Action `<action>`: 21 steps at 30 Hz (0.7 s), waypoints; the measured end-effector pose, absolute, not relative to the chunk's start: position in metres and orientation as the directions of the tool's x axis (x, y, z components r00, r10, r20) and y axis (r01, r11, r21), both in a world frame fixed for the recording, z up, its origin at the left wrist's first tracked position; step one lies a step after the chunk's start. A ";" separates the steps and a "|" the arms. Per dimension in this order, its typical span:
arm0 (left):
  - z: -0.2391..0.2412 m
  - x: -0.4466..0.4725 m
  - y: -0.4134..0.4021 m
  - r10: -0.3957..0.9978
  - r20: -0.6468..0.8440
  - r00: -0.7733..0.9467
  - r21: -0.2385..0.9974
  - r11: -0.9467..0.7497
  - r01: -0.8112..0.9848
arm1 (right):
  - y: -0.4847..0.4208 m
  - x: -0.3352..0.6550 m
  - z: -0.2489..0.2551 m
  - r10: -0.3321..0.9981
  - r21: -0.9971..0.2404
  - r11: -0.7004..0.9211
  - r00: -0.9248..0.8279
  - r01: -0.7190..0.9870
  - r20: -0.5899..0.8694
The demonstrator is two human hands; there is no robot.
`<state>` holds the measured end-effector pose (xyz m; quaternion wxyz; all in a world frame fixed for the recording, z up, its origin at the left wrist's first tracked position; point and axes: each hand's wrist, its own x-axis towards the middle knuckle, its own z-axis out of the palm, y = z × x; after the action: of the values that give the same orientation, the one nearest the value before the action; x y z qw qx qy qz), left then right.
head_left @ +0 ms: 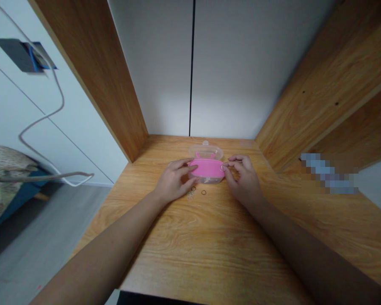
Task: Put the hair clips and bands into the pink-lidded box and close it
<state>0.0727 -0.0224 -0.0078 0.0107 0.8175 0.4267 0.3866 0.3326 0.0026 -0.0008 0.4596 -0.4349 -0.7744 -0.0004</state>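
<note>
While both hands flank the box (206,180), I note its clear lid (206,151) tipped back beyond the fingertips. Left hand (174,182) lies loosely open against the pink front (207,167), gripping nothing. Right hand (243,180) pinches what looks like a ring (222,168). More rings (203,192) lie loose beside the left fingertips. I cannot tell what the box holds.

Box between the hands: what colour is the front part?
Pink front part on the clear box; head view shows it.
</note>
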 end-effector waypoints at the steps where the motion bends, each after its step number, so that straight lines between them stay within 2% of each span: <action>1: -0.008 0.073 -0.022 0.706 0.623 0.338 0.349 -0.637 0.687 | 0.002 0.332 -0.001 0.675 -0.403 0.619 -0.193 0.675 0.712; 6: -0.009 0.073 -0.022 0.712 0.618 0.334 0.357 -0.632 0.688 | 0.002 0.332 0.000 0.674 -0.416 0.602 -0.155 0.682 0.723; 14: -0.007 0.073 -0.023 0.706 0.624 0.336 0.346 -0.635 0.691 | -0.001 0.331 0.000 0.713 -0.507 0.565 -0.076 0.651 0.697; 21: -0.007 0.072 -0.023 0.693 0.637 0.339 0.333 -0.644 0.689 | -0.001 0.332 0.000 0.708 -0.508 0.575 -0.080 0.641 0.701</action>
<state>0.0725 -0.0227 -0.0073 0.0024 0.8183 0.4221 0.3902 0.3322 -0.0007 0.0002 0.4989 -0.4595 -0.7340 0.0337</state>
